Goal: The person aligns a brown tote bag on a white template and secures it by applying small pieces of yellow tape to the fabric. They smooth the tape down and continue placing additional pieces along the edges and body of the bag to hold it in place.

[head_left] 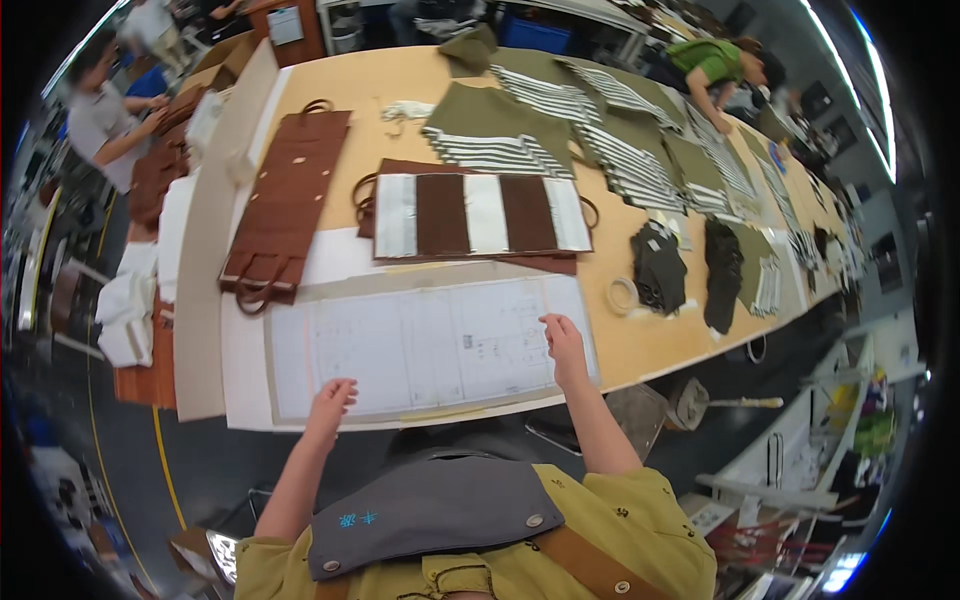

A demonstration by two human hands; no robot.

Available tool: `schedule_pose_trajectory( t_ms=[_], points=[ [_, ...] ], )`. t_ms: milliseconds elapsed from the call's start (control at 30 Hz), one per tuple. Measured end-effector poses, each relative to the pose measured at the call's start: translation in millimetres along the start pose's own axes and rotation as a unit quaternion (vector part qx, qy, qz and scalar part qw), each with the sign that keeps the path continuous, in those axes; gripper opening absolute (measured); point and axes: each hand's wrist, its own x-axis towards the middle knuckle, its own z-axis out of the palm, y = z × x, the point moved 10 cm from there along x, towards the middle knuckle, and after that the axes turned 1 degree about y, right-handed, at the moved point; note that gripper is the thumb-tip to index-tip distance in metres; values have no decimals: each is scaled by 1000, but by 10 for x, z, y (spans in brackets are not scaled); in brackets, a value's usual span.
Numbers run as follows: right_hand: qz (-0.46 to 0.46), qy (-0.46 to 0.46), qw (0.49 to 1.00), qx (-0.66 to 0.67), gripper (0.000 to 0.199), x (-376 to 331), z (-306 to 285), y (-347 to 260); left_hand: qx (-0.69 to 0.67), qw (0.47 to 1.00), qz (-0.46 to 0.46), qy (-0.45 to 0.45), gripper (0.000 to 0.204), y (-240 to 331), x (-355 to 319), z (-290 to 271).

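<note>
A large white sheet with printed drawing lines (420, 340) lies flat on the table in front of me. Over its near left part is my left hand (333, 402), fingers loosely bent and apart, with nothing seen in them. My right hand (563, 343) hovers by the sheet's right end, its fingers half curled and pointing left; no object shows in it. Just beyond the sheet lies a flat panel with brown and white stripes (440, 215), on top of brown bag pieces with handles. To its left, a long brown bag piece with handles at both ends (285, 200) lies flat.
Olive pieces with striped edges (500, 130) spread over the far right table. Dark stacked pieces (658, 268) and a tape roll (622, 295) lie at right. A raised beige board (200, 260) borders the left. A person in green (705, 65) leans over the far right; another person (105, 130) stands far left.
</note>
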Motion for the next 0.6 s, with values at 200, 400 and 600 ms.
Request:
schedule_pose_trajectory(
  t_ms=[200,400,600],
  points=[
    [-134,180,951,-212,28,1160,-874,-386,58,996,58,-42,36,1139,1621,251],
    [-138,241,893,-354,35,2564,-1158,-814,84,987,82,110,57,1428,3077,80],
    [-156,253,868,-398,37,3485,-1228,-949,37,992,39,115,53,1495,3408,229]
  ],
)
